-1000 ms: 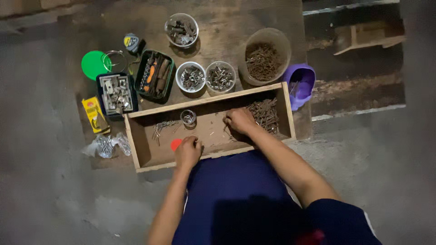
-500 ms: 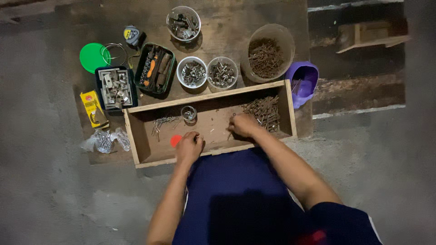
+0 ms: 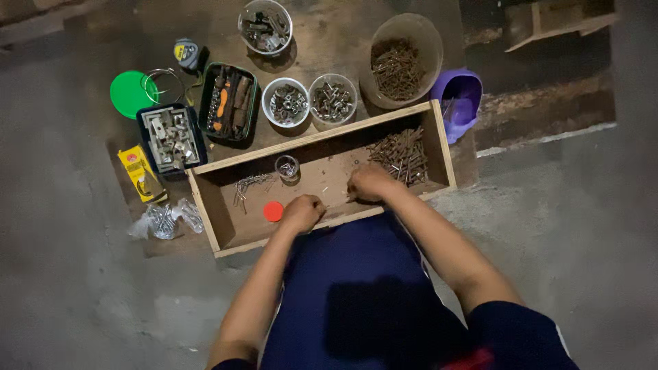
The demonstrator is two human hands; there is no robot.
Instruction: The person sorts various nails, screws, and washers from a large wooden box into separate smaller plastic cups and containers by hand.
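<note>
Two hands are seen inside a shallow wooden tray (image 3: 205, 205). Near its front wall, the left hand (image 3: 300, 212) is curled beside a red cap (image 3: 273, 211); the right hand (image 3: 369, 183) is bunched beside rusty screws (image 3: 401, 154). What either grips cannot be told.

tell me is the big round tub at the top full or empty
Partly full: the big round tub holds a heap of rusty screws, with bare wall above it.
</note>
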